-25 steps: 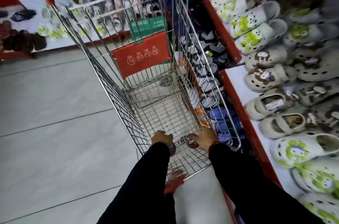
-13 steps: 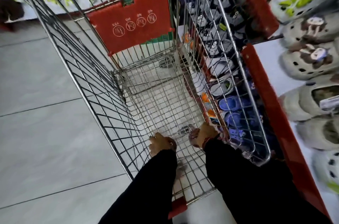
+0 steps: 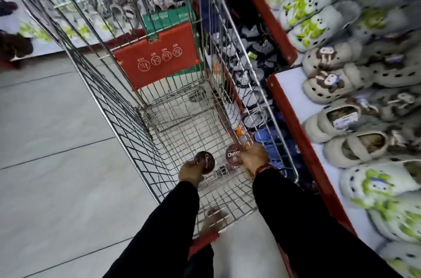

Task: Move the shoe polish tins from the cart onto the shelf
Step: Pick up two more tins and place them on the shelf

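Both my arms reach down into a wire shopping cart (image 3: 127,104). My left hand (image 3: 190,173) grips a round dark-brown shoe polish tin (image 3: 205,162) with "Cherry" lettering, lid facing up. My right hand (image 3: 254,159) grips a second, reddish-brown shoe polish tin (image 3: 234,154) with the same lettering. Both tins are lifted a little above the cart's wire floor, near its close end. The shelf (image 3: 289,86), white with a red edge, runs along the right side of the cart.
The shelf holds rows of pale clogs and fluffy slippers (image 3: 330,82) with green and brown characters. A red fold-down child seat flap (image 3: 157,59) hangs at the cart's far end. Grey tiled floor (image 3: 57,141) lies to the left. More footwear displays stand beyond the cart.
My hands have come up from the cart floor with one tin in each, lids now showing. The view has tilted up and right, showing more of the shelf.
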